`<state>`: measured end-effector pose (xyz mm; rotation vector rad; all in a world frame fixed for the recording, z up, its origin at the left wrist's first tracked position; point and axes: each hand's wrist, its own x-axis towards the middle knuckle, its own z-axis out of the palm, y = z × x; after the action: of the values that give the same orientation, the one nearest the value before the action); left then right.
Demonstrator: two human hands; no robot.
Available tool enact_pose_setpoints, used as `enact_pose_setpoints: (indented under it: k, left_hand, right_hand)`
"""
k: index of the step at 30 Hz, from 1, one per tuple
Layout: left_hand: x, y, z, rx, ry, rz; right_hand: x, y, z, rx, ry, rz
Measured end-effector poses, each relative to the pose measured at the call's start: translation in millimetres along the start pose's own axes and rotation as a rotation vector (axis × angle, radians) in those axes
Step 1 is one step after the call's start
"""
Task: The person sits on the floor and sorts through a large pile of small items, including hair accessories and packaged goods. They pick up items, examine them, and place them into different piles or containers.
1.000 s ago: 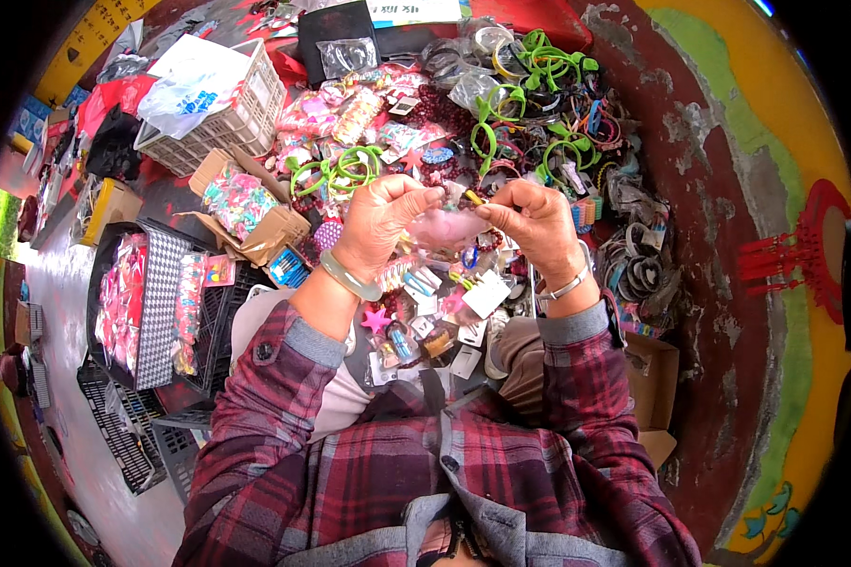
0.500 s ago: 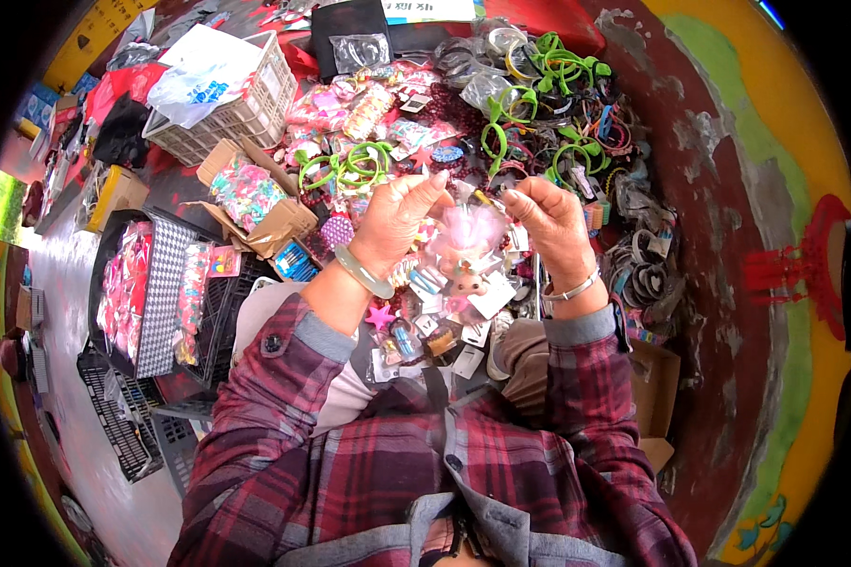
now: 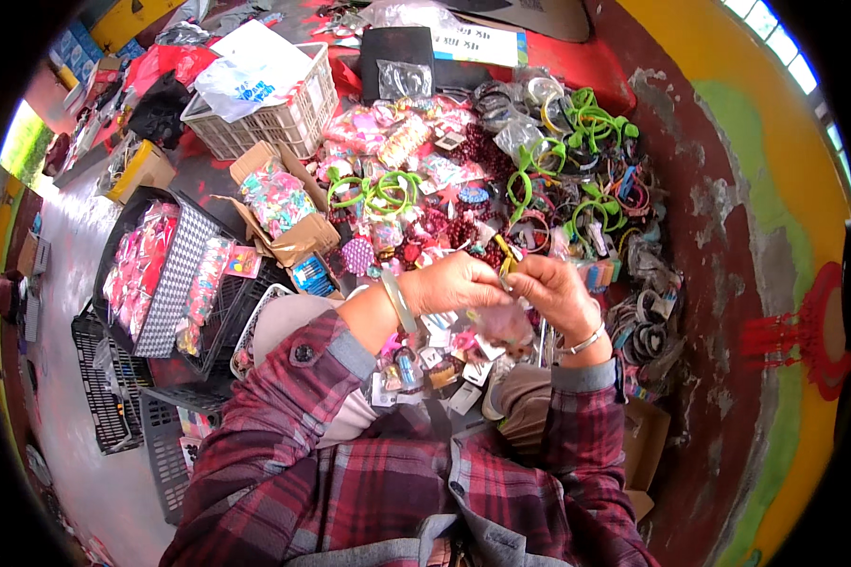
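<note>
probably a small stall or an accessory-packing corner, though which is unclear: green headbands [image 3: 593,115] lie among heaped trinkets, bagged pieces [image 3: 144,274] fill a black bin [image 3: 175,279], and a pale crate [image 3: 255,135] stands near an opened cardboard box [image 3: 314,236].

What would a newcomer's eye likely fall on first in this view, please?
Probably the left hand and right hand, close together above the pile of accessories, with a blurred pink item just below them. Next, perhaps the bright green headbands toward the pile's upper right, and the red tasselled ornament on the wall at far right.
</note>
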<state>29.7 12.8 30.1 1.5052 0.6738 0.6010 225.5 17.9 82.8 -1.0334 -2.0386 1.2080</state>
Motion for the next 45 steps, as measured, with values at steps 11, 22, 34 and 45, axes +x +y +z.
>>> enact_pose_setpoints:
  k: [11,22,34,45]
  left_hand:
    - [-6.6,21.7,-2.6,-0.275,0.296,0.000]
    - [-5.5,18.7,-13.7,-0.701,0.699,-0.017]
    - [-4.9,24.7,-6.8,-0.960,0.571,0.093]
    - [-6.3,21.6,-4.9,-0.816,0.402,-0.005]
  right_hand:
    - [3.8,15.0,-9.3,0.412,0.406,0.134]
    - [10.3,19.5,16.4,0.696,0.426,0.253]
    - [13.1,16.2,20.1,1.009,0.477,0.164]
    - [8.9,7.1,14.2,0.846,0.381,0.199]
